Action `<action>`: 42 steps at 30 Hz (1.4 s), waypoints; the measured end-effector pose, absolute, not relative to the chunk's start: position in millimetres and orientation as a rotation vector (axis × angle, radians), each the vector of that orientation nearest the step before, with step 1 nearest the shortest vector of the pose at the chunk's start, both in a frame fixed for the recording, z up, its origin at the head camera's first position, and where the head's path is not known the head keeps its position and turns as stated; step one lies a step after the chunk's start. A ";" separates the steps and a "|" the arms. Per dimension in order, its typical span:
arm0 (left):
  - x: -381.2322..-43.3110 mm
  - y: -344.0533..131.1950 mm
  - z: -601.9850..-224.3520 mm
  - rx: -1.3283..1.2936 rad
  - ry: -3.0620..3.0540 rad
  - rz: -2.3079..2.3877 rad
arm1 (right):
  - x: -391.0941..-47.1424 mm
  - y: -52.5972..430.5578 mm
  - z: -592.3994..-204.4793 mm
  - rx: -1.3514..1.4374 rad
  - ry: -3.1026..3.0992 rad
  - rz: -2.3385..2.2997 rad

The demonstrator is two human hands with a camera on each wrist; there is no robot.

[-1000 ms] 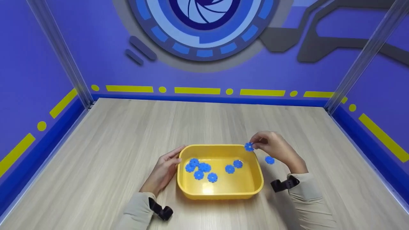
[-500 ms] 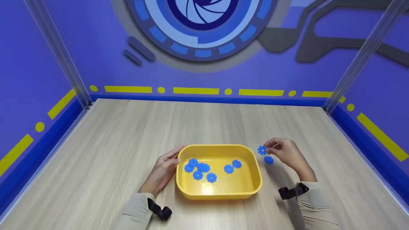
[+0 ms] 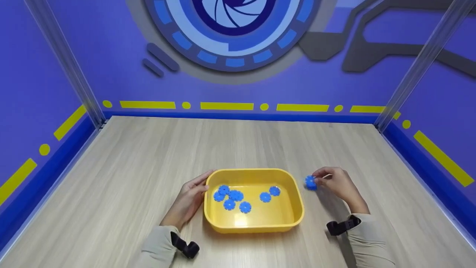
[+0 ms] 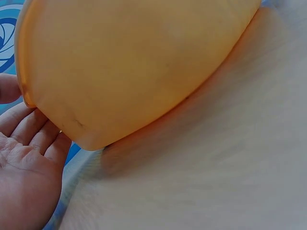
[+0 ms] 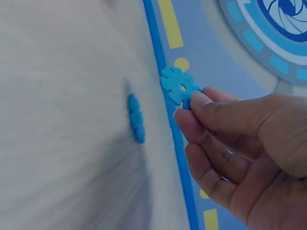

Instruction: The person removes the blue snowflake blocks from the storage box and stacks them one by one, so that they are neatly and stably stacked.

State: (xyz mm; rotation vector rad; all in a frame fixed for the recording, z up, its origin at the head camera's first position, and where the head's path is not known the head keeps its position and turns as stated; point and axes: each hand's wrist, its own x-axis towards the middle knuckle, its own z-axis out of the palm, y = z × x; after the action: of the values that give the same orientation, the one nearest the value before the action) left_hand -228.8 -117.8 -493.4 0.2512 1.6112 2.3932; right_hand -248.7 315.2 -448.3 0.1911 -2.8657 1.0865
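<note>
My right hand (image 3: 336,182) pinches a blue snowflake building disc (image 5: 178,86) between thumb and forefinger, to the right of the yellow plastic tub (image 3: 256,226). Just below it, a second blue disc (image 5: 136,119) lies flat on the table; in the head view the held disc mostly covers it. At the tub's left end, my left hand (image 3: 189,201) grips the wall, thumb at the rim and fingers along the outside. The left wrist view shows those fingers (image 4: 36,127) against the tub's outer side. Inside the tub, several blue discs (image 3: 245,207) lie on the bottom, some overlapping at the left.
A pale wood-grain table (image 3: 156,149) carries the tub near its front. Purple-blue panels (image 3: 238,89) with yellow dashes wall it at the back and sides, with clear corner posts (image 3: 416,70). Each wrist wears a black camera strap (image 3: 344,225).
With the disc pinched, my right hand has moved from over the tub's far right corner rightward and down to the disc on the table. My left hand has kept its hold on the tub.
</note>
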 end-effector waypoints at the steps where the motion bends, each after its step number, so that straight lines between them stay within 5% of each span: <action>1: -228.8 -118.0 -493.3 0.247 1.614 2.394 | -249.3 316.0 -449.8 0.181 -2.869 1.087; 42: -228.1 -116.9 -491.9 0.248 1.638 2.376 | -251.4 317.6 -464.6 -0.147 -2.964 1.207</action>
State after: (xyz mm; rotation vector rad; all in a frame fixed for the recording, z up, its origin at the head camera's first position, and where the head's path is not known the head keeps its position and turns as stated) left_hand -228.1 -116.9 -491.9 0.2477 1.6382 2.3763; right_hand -251.4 317.6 -464.6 -0.1466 -2.9639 1.2067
